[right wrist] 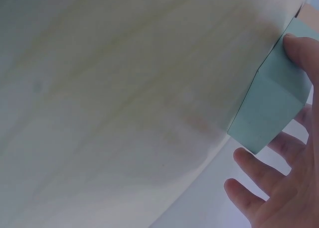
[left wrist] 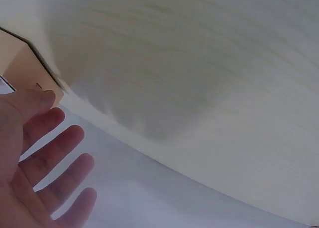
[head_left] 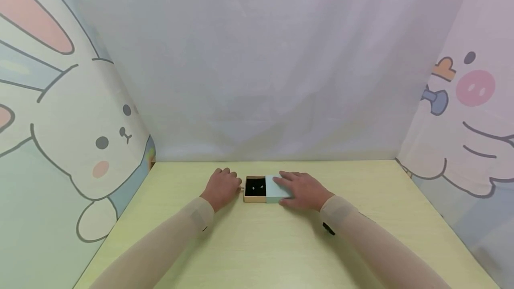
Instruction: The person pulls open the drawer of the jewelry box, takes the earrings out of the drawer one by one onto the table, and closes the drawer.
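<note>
A small drawer-style jewelry box lies on the table, its pale blue-green sleeve on the right. The tan drawer sticks out of it to the left. In the drawer a black insert carries two tiny star-like earrings. My right hand grips the sleeve, with the thumb on its near side and fingers over the top and far side. At the drawer's left end, my left hand pinches a short pale pull tab between thumb and index finger. The left wrist view shows the other fingers spread loosely.
The pale wooden table extends around the box. Behind it hangs a white curtain. Cartoon-printed panels stand on both sides, a rabbit at left and a pig-like figure at right.
</note>
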Demonstrator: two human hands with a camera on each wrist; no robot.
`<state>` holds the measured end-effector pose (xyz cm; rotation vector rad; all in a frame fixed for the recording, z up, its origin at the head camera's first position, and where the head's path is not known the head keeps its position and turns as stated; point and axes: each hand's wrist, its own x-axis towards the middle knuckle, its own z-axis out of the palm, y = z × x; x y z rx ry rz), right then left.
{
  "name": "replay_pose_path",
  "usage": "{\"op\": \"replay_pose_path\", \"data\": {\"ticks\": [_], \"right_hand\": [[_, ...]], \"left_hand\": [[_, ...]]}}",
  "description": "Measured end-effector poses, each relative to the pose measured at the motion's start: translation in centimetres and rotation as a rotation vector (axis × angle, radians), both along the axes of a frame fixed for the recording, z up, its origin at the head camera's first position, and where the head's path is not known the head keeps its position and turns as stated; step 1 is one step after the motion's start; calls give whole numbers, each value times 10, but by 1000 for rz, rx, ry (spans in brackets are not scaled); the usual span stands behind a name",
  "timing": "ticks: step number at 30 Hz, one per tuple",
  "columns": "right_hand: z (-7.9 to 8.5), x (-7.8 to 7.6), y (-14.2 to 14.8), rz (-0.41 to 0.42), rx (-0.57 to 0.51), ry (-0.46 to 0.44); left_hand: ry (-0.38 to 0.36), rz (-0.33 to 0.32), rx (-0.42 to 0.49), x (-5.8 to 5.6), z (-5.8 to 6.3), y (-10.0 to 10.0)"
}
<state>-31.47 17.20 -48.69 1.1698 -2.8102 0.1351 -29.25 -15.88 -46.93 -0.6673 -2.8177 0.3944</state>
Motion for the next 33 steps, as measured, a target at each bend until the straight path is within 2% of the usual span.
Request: {"op": "replay_pose_path", "data": {"ticks": [8,18,33], "right_hand": [[1,-1,0,-3,-1,-4],[0,-2,1,2,6,10],[-2,-2,1,2,5,10]], "left_hand": [[54,-27,-22,-2,1,0],[49,-36,22,3,13,3],[60,-51,26,-2,10,6]]}}
